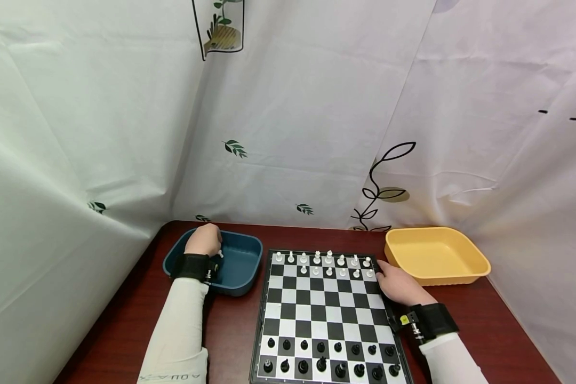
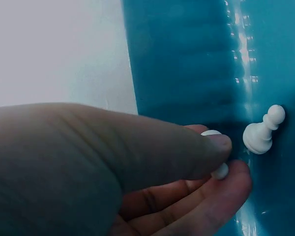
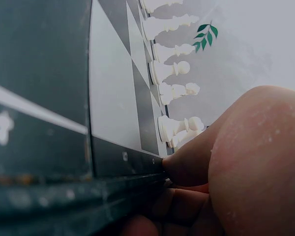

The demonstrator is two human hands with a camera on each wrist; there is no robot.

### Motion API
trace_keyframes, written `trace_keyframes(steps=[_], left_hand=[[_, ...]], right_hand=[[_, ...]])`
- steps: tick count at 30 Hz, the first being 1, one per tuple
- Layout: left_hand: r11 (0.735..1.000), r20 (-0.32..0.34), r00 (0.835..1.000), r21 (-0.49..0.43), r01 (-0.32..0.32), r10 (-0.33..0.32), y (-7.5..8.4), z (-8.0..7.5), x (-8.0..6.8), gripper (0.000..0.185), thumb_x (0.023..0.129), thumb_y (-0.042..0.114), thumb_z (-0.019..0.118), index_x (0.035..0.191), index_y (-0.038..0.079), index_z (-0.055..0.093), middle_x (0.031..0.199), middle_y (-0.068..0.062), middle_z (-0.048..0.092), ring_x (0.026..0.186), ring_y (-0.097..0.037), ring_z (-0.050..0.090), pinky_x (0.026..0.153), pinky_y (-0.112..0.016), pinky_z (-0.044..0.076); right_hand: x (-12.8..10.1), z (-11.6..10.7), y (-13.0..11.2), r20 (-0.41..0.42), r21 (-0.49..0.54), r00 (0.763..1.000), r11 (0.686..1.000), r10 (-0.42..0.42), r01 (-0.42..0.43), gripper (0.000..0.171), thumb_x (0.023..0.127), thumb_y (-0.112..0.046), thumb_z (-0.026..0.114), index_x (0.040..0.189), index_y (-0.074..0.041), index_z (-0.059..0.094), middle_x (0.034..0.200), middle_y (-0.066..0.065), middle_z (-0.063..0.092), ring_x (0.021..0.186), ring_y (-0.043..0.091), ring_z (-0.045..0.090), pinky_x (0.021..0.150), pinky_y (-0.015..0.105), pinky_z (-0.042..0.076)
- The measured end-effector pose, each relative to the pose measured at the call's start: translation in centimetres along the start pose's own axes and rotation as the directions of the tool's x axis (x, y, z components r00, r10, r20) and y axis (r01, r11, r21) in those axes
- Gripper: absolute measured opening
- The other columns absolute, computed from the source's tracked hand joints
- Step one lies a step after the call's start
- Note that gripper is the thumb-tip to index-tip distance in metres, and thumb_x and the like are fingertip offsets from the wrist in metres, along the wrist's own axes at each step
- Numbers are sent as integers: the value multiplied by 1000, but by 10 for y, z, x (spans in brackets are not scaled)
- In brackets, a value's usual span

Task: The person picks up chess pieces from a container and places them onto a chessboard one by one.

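Observation:
Inside the blue tray (image 1: 242, 250), my left hand (image 1: 204, 240) pinches a small white chess pawn (image 2: 220, 171) between thumb and fingertips, which partly cover it. A second white pawn (image 2: 259, 136) lies tilted on the tray close to those fingertips. My right hand (image 1: 399, 282) grips the chessboard (image 1: 324, 312) at its right edge near the far corner. Its thumb (image 3: 187, 160) is on the rim while the other fingers curl at the side below. White pieces (image 1: 329, 257) stand on the far two rows, and black pieces (image 1: 321, 364) stand on the near two rows.
A yellow tray (image 1: 437, 278) sits at the back right, beyond my right hand. The brown table (image 1: 235, 330) ends at a white patterned curtain (image 1: 288, 133) behind and at both sides.

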State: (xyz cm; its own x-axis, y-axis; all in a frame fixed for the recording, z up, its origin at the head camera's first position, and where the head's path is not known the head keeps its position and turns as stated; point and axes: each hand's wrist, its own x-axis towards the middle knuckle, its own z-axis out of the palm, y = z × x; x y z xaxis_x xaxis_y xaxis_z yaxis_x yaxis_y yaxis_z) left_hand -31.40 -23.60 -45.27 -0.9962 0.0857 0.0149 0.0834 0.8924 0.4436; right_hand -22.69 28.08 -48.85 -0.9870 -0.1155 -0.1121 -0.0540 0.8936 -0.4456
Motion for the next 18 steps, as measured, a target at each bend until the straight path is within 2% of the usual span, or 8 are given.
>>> trace_keyframes(steps=[1, 3, 7, 9, 14, 18], left_hand=[[1000, 5, 1000, 7, 9, -9, 1, -1, -1, 39, 100, -9, 60, 66, 11, 56, 66, 1, 35, 64, -18, 27, 59, -34, 29], [1000, 16, 1000, 13, 18, -18, 1, -3, -1, 33, 100, -7, 61, 71, 10, 60, 67, -1, 40, 65, -19, 31, 59, -35, 31], [1000, 8, 1000, 5, -7, 7, 3, -5, -2, 45, 96, -8, 60, 62, 16, 42, 64, 2, 27, 61, -16, 19, 56, -32, 21], [1000, -4, 1000, -9, -25, 25, 3, -7, -2, 53, 92, -9, 58, 61, 22, 29, 66, 4, 14, 63, -15, 9, 56, -32, 14], [998, -50, 997, -18, -55, 54, 7, -11, -5, 51, 89, -6, 56, 58, 23, 28, 63, 5, 15, 60, -14, 9, 55, -31, 13], [998, -75, 995, -13, -68, 67, 12, -15, -7, 43, 93, 0, 59, 61, 20, 38, 61, 4, 22, 58, -16, 19, 54, -32, 19]], right_hand=[[0, 0, 0, 0, 1, 1000, 1000, 1, -1, 54, 114, -14, 48, 157, 18, 45, 152, 39, 57, 136, 50, 62, 115, 69, 46], [0, 0, 0, 1, 2, 1000, 1000, 5, -5, 54, 114, -14, 48, 157, 18, 45, 152, 39, 57, 136, 50, 62, 115, 69, 46], [0, 0, 1, 3, 4, 1000, 1000, 8, -8, 54, 114, -14, 48, 158, 18, 44, 152, 38, 57, 136, 49, 62, 115, 69, 46], [0, 0, 1, 3, 5, 1000, 1000, 6, -6, 54, 114, -14, 48, 158, 18, 44, 153, 39, 57, 136, 49, 61, 115, 69, 46], [0, 0, 1, 0, 4, 1000, 1000, 1, -1, 54, 114, -13, 48, 157, 18, 44, 152, 39, 57, 135, 49, 62, 114, 69, 46], [0, 0, 0, -1, 4, 1000, 1000, -1, 1, 54, 114, -13, 48, 157, 18, 45, 152, 39, 57, 134, 49, 62, 114, 69, 46]])
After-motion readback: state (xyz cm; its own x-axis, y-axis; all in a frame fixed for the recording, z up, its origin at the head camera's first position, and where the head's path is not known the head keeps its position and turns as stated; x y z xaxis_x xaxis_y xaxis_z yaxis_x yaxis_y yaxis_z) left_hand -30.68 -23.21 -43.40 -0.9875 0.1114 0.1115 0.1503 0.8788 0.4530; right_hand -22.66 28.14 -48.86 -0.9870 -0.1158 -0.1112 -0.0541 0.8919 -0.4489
